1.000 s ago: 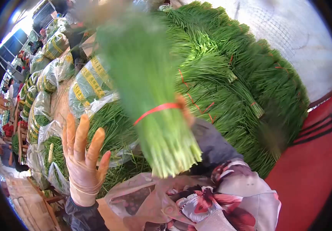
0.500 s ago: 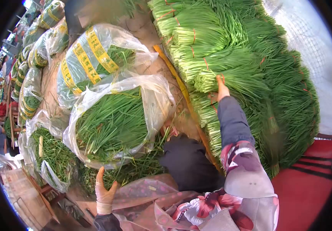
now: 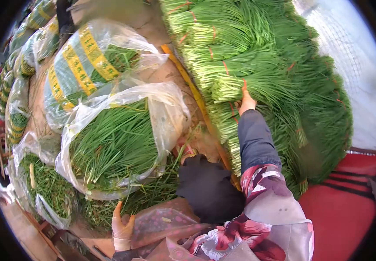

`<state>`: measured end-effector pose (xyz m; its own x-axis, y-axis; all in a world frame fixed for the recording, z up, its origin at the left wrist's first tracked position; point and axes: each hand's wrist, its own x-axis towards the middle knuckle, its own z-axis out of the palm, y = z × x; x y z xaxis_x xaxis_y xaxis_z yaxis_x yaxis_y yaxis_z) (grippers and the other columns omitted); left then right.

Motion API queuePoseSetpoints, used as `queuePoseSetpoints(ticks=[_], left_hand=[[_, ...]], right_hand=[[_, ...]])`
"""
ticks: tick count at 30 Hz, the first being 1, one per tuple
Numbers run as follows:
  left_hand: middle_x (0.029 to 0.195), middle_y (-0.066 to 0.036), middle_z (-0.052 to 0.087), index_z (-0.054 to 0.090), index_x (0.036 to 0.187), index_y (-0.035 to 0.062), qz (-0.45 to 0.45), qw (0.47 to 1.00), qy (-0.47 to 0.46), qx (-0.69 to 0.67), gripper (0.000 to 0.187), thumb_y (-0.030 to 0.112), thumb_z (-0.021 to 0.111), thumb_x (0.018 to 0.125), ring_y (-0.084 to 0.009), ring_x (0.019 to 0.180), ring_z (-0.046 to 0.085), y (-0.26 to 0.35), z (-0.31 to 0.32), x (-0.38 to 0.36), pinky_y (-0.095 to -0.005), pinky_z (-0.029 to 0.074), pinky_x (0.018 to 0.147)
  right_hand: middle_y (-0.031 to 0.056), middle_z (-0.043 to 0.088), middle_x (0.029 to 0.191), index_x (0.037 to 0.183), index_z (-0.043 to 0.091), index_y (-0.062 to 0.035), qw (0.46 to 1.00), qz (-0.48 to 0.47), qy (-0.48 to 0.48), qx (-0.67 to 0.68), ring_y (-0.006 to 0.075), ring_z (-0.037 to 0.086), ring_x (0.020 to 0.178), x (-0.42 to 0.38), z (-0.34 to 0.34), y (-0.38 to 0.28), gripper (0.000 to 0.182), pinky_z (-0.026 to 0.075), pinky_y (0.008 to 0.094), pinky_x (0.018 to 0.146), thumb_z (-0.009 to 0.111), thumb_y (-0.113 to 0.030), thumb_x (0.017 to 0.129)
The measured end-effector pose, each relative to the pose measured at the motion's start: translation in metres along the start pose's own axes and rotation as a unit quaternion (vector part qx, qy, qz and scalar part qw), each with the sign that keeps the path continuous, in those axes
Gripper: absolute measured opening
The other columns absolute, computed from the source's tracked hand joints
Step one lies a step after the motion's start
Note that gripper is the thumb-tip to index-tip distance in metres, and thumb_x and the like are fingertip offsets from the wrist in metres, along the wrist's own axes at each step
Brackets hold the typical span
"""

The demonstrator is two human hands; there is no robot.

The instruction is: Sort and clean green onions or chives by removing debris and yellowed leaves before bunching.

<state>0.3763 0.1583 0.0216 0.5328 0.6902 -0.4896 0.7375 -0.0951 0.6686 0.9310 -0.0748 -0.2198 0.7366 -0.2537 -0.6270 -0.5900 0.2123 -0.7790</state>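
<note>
A bundle of garlic chives (image 3: pixel 228 88), tied with a red band, lies on top of a large stack of similar green bundles. My right hand (image 3: pixel 246 102) grips it by the band, its thumb on top and its other fingers curled at the near side, partly hidden. Low in the view, my left hand (image 3: pixel 122 228) has tape or a wrap about the wrist and holds nothing. Its thumb stands apart from the fingers, beside loose green stalks. Just above it is an open clear plastic bag (image 3: pixel 169 117) filled with loose chives (image 3: pixel 118 139).
A bag with yellow printed bands (image 3: pixel 78 69) stands behind the open one, and more filled bags line the left. A yellow edge strip (image 3: pixel 192 89) borders the stack. Red material (image 3: pixel 340 200) lies at right, white sheeting (image 3: pixel 349 65) behind.
The view has shifted, so the bags and stack sit further left. My right hand stays at the banded bundle, with its fingers now showing beside it. My left hand appears lower, still open.
</note>
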Motion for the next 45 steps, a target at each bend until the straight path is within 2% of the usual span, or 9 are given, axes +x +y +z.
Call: queuePoseSetpoints(ticks=[3, 9, 22, 26, 28, 30, 32, 37, 45], left_hand=[[0.131, -0.013, 0.051, 0.041, 0.136, 0.0012, -0.019, 1.0, -0.008, 0.009, 0.063, -0.004, 0.065, 0.078, -0.0206, 0.115, 0.053, 0.002, 0.002, 0.002, -0.0307, 0.046, 0.092], [0.128, -0.012, 0.052, 0.042, 0.136, 0.0033, -0.07, 0.997, -0.01, -0.041, 0.063, -0.002, 0.066, 0.079, -0.0195, 0.111, 0.054, -0.024, 0.006, -0.003, -0.0303, 0.046, 0.091], [0.135, -0.012, 0.046, 0.041, 0.137, 0.0036, -0.162, 0.985, -0.034, -0.047, 0.064, -0.003, 0.065, 0.078, -0.0247, 0.124, 0.047, -0.043, 0.018, 0.0, -0.033, 0.04, 0.102], [0.131, -0.014, 0.051, 0.045, 0.133, 0.0015, -0.101, 0.995, -0.025, 0.001, 0.062, -0.001, 0.067, 0.076, -0.024, 0.12, 0.05, -0.038, 0.017, 0.005, -0.0321, 0.041, 0.1], [0.129, -0.015, 0.052, 0.046, 0.132, 0.0012, -0.118, 0.992, -0.017, -0.036, 0.062, 0.0, 0.068, 0.075, -0.0241, 0.119, 0.05, -0.041, 0.017, 0.007, -0.032, 0.04, 0.1], [0.128, -0.016, 0.054, 0.046, 0.132, 0.0008, -0.058, 0.996, -0.026, 0.061, 0.061, 0.0, 0.067, 0.075, -0.0261, 0.119, 0.051, -0.069, 0.015, 0.005, -0.0332, 0.039, 0.101], [0.128, -0.018, 0.054, 0.047, 0.131, -0.0006, -0.057, 0.997, -0.04, 0.038, 0.06, 0.001, 0.067, 0.075, -0.0282, 0.119, 0.051, -0.069, 0.023, 0.009, -0.0344, 0.04, 0.101], [0.127, -0.017, 0.055, 0.051, 0.126, -0.0041, 0.028, 0.992, -0.117, -0.025, 0.047, -0.004, 0.06, 0.08, -0.0251, 0.119, 0.053, 0.034, 0.056, 0.056, -0.034, 0.04, 0.102], [0.15, -0.023, 0.021, 0.012, 0.146, -0.0031, 0.096, 0.894, -0.298, -0.32, 0.071, 0.004, 0.054, 0.09, -0.0317, 0.139, 0.022, 0.189, 0.243, 0.202, -0.0368, 0.025, 0.111]], right_hand=[[0.0171, 0.049, 0.113, 0.126, 0.046, -0.007, 0.994, 0.065, -0.078, 0.034, 0.0288, 0.051, 0.098, -0.031, -0.021, -0.018, 0.077, 0.048, 0.0485, 0.079, 0.076, -0.054, 0.072], [0.0134, 0.039, 0.138, 0.135, 0.041, -0.0182, 0.986, 0.144, 0.061, 0.063, 0.0327, 0.044, 0.114, -0.005, 0.005, -0.041, 0.083, 0.04, 0.0543, 0.092, 0.071, -0.062, 0.071], [0.0039, 0.059, 0.108, 0.114, 0.058, -0.0118, 0.99, -0.133, -0.022, -0.05, 0.022, 0.055, 0.088, 0.021, 0.002, 0.022, 0.05, 0.046, 0.0392, 0.061, 0.075, -0.038, 0.075], [0.0057, 0.056, 0.121, 0.127, 0.051, -0.0103, 0.992, 0.017, -0.064, -0.105, 0.0249, 0.054, 0.097, 0.016, -0.002, -0.005, 0.056, 0.049, 0.0409, 0.064, 0.07, -0.038, 0.081], [0.0225, 0.058, 0.117, 0.132, 0.043, 0.0028, 0.988, 0.062, -0.111, -0.088, 0.0278, 0.059, 0.096, -0.014, -0.024, -0.043, 0.069, 0.052, 0.0342, 0.062, 0.07, -0.036, 0.082], [0.0228, 0.066, 0.092, 0.127, 0.045, 0.0068, 0.904, 0.162, -0.199, -0.343, 0.0259, 0.063, 0.07, -0.035, -0.062, -0.094, 0.068, 0.048, 0.0324, 0.053, 0.066, -0.041, 0.084], [0.018, 0.065, 0.068, 0.119, 0.049, 0.0095, 0.893, 0.047, -0.159, -0.419, 0.0223, 0.059, 0.051, -0.023, -0.09, -0.127, 0.056, 0.042, 0.0303, 0.046, 0.06, -0.036, 0.088], [0.014, 0.065, 0.098, 0.114, 0.055, -0.0022, 0.985, -0.13, -0.116, -0.012, 0.0251, 0.066, 0.086, 0.009, -0.067, -0.18, 0.028, 0.053, 0.0391, 0.074, 0.043, 0.001, 0.089], [0.024, 0.043, 0.137, 0.138, 0.035, 0.0008, 0.999, -0.04, 0.033, 0.012, 0.035, 0.058, 0.11, 0.082, -0.032, -0.154, 0.043, 0.055, 0.0415, 0.083, 0.038, -0.019, 0.101]])
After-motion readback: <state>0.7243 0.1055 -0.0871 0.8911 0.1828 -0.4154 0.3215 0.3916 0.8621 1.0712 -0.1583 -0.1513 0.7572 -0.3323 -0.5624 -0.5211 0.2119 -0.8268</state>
